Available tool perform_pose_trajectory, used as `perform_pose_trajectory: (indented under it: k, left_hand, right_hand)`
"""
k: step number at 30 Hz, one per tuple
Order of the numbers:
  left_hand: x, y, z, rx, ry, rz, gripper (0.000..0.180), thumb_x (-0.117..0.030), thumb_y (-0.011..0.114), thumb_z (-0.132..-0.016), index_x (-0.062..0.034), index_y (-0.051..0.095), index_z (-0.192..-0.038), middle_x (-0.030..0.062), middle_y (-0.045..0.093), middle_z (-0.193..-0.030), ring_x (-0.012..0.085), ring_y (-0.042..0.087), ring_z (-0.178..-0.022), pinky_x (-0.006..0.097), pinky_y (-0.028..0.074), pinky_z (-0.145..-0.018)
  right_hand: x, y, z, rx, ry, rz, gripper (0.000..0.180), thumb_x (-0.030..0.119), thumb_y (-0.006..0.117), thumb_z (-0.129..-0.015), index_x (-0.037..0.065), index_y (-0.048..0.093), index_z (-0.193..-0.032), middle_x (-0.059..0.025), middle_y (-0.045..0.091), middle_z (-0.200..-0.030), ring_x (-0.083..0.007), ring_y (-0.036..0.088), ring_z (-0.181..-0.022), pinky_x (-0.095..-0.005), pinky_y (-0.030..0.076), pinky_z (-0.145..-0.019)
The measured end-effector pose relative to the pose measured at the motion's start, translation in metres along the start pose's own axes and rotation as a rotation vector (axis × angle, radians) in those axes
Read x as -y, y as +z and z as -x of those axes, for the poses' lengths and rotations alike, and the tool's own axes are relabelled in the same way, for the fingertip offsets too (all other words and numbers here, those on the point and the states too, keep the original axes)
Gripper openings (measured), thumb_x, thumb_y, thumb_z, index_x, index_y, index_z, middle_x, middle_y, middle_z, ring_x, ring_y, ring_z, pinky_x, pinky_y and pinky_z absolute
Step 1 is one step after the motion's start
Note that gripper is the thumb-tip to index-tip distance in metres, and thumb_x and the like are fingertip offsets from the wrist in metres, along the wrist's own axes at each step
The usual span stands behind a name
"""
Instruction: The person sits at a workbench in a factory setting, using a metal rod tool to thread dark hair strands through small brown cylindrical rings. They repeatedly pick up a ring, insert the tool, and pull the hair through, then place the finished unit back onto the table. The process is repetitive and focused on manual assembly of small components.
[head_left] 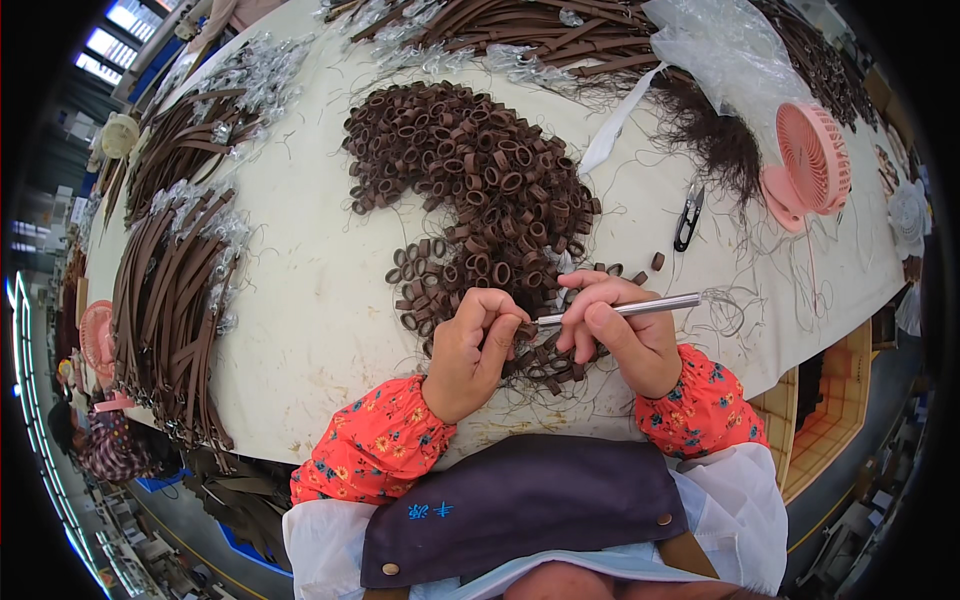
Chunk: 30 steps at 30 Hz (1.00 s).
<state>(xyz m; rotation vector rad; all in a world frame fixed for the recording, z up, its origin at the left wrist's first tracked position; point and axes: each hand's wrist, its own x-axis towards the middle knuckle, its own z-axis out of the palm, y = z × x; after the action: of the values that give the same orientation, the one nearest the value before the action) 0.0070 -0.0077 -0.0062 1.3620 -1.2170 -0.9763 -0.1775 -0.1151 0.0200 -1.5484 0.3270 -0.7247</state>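
My left hand [468, 352] pinches a small brown strap loop [524, 331] between thumb and fingertips. In my right hand [632, 335] is a slim silver pen-shaped tool [662, 304], held like a pen, with its tip pointing left at the loop. Whether the tip touches the loop is hard to make out. Just beyond both hands spreads a big heap of brown strap loops [470, 150], and some more lie below and between my hands. Loose dark threads trail among them.
Bundles of brown straps [165, 310] lie at left, more straps [560, 28] at the back. Black thread snips [688, 218] and a pink fan [812, 160] stand right, near a dark thread clump [715, 140] and clear plastic [730, 50]. Below the right table edge is a wooden crate [840, 400].
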Motion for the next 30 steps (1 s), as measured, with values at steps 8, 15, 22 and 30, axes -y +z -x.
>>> perform_pose_trajectory:
  k: [8,15,22,30]
  left_hand:
    - [0.0,-0.001,0.0,0.009,0.006,-0.016,0.009,-0.011,0.046,-0.101,-0.0021,0.046,-0.104,0.0067,0.064,-0.089,0.0052,0.053,-0.067,0.019,0.044,-0.059]
    - [0.004,0.0,0.001,0.002,0.005,0.018,0.009,-0.01,0.046,-0.101,-0.0021,0.046,-0.105,0.0066,0.064,-0.089,0.0061,0.055,-0.07,0.02,0.045,-0.061]
    - [0.003,0.003,0.0,-0.002,0.007,0.096,0.009,-0.008,0.048,-0.1,-0.0007,0.047,-0.106,0.0075,0.064,-0.09,0.0079,0.057,-0.072,0.021,0.048,-0.063]
    - [-0.003,0.007,0.001,-0.069,0.045,0.098,0.01,-0.005,0.051,-0.098,0.0014,0.051,-0.105,0.0076,0.068,-0.086,0.0084,0.063,-0.071,0.021,0.049,-0.06]
  right_hand:
    - [0.0,0.0,0.0,0.007,0.003,0.005,0.022,0.021,0.045,-0.1,0.004,0.059,-0.1,0.0024,0.058,-0.065,-0.0109,0.062,-0.072,-0.0425,0.033,-0.105]
    - [-0.002,-0.001,0.001,-0.016,-0.024,0.054,0.016,0.017,0.052,-0.097,0.004,0.059,-0.102,0.0003,0.062,-0.07,-0.0119,0.062,-0.072,-0.0387,0.039,-0.099]
    - [-0.005,0.014,-0.004,-0.048,-0.236,0.616,0.039,0.002,0.073,-0.072,0.009,0.06,-0.108,-0.0019,0.065,-0.08,-0.0218,0.062,-0.074,-0.0326,0.046,-0.069]
    - [-0.008,0.017,-0.006,-0.062,-0.316,0.661,0.041,-0.002,0.071,-0.07,0.008,0.058,-0.108,-0.0053,0.064,-0.083,-0.0251,0.062,-0.075,-0.0348,0.05,-0.067]
